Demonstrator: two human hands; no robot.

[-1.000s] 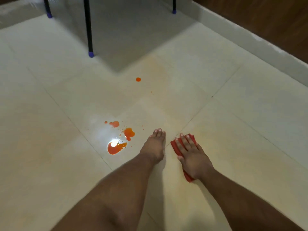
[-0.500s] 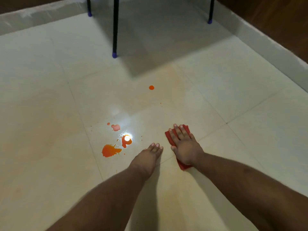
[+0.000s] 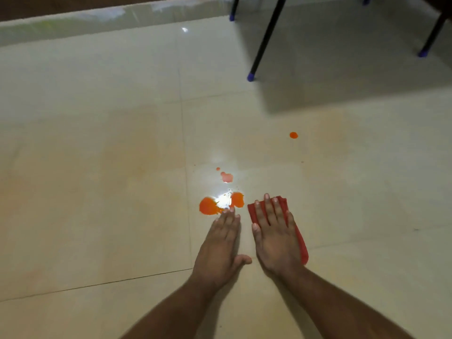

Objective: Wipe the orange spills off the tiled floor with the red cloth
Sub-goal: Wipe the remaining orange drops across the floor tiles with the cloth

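My right hand (image 3: 275, 237) lies flat with straight fingers on the red cloth (image 3: 300, 241), pressing it to the cream tiled floor (image 3: 97, 192). Just left of the cloth's front corner sits an orange puddle (image 3: 238, 199), with a second orange puddle (image 3: 208, 206) beyond a bright light glare. My left hand (image 3: 221, 245) rests flat on the floor, fingertips almost at the puddles. A paler pink blot (image 3: 227, 176) lies further ahead, and a single orange drop (image 3: 293, 135) sits far to the right.
Black chair legs with blue caps (image 3: 250, 77) (image 3: 422, 53) stand at the back right, casting a shadow over the floor. A pale skirting edge (image 3: 73, 23) runs along the back wall.
The view has swung left. My right hand has slid the cloth leftward, close to the nearest orange puddle. My left hand has come up beside it, near the puddles.
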